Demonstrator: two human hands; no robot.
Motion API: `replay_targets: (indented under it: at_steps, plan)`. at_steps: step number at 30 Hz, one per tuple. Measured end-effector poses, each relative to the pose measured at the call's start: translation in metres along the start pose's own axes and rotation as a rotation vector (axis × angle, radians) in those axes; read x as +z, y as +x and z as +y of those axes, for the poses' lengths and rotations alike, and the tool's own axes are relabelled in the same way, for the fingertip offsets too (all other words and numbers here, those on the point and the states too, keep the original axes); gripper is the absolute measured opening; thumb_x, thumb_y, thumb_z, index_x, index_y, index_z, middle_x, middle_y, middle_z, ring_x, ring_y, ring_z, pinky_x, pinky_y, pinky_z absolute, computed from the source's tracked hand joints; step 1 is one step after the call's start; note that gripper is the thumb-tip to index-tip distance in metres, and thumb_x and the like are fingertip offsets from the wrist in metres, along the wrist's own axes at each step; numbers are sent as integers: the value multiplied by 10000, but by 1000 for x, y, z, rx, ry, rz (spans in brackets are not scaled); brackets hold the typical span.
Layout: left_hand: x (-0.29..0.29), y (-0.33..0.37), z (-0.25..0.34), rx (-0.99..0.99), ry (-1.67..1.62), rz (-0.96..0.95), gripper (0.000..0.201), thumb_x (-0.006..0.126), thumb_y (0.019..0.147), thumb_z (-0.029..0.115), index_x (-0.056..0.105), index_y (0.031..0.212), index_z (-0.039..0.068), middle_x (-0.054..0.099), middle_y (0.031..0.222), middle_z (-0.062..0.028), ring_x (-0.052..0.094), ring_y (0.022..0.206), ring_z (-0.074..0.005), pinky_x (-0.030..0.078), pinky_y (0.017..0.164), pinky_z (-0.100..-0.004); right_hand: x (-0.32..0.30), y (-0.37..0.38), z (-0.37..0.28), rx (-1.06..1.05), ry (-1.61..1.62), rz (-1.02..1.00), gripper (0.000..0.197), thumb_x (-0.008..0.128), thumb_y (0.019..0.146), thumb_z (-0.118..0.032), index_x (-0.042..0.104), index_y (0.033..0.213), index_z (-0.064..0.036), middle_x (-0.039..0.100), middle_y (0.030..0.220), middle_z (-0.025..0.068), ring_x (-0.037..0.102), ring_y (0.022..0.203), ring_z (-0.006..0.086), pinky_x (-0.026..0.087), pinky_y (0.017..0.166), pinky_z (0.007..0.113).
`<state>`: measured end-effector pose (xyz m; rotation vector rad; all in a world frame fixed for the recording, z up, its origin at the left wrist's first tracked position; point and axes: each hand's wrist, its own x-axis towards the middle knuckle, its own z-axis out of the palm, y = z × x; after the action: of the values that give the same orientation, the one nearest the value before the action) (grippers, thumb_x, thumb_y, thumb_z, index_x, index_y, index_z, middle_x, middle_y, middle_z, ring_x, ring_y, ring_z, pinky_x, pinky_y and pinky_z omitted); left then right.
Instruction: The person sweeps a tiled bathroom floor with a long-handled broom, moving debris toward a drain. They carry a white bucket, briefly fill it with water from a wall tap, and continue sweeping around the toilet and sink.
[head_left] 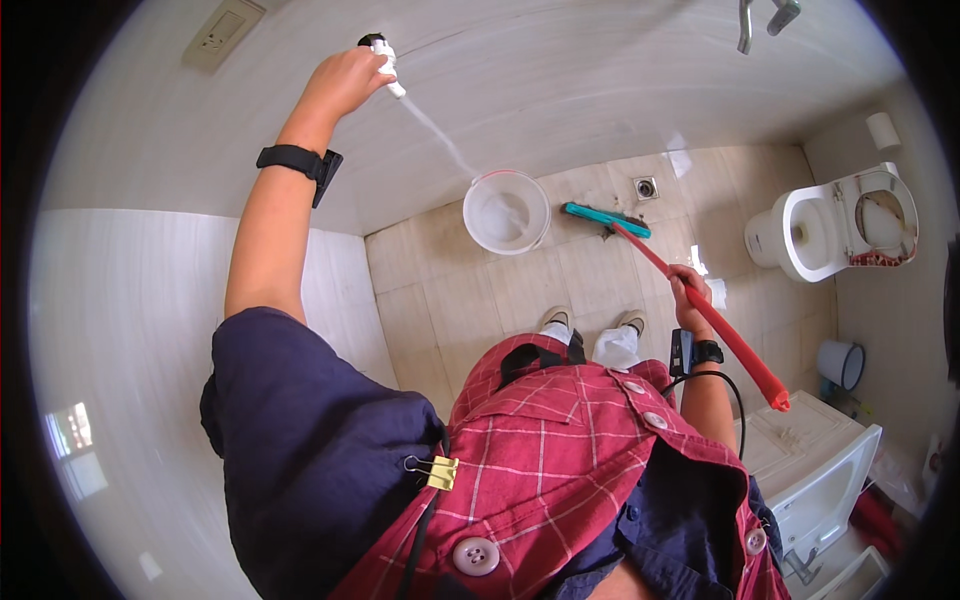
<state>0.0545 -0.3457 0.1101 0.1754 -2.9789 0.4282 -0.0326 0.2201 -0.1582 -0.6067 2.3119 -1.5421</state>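
Note:
My left hand (350, 82) reaches up to the wall and is closed on a white tap (389, 74) with a dark top. A stream of water (436, 131) runs from it down into a white bucket (470, 225) on the floor, which holds some cloudy, foamy water. My right hand (689, 296) grips the red handle of a broom (736, 343), low on my right side. The broom's teal head (606, 219) rests on the floor just right of the bucket, with dark debris along its bristles.
A floor drain (646, 187) lies beyond the broom head. At the right stands a toilet (812, 232) with its lid up. Nearer are a small bucket (840, 365) and a washbasin (822, 495). Another metal tap (770, 18) juts from the far wall.

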Motion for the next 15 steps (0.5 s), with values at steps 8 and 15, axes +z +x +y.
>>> replay_targets:
  at_steps: [8,15]
  plan:
    - [-4,7,5,-135,-30,-143,250,627,812,280,661,879,41,628,836,-154,590,787,-344,457,674,-440,-2,4,-1,-99,47,-63,103,572,864,-45,616,956,-37,623,896,65,592,840,141,472,770,257]
    - [3,13,2,-259,-35,-182,275,622,811,299,662,889,39,635,831,-171,592,793,-355,453,688,-448,-6,4,-11,-115,88,-98,99,569,866,-43,622,947,-21,612,840,69,581,797,137,465,732,250]
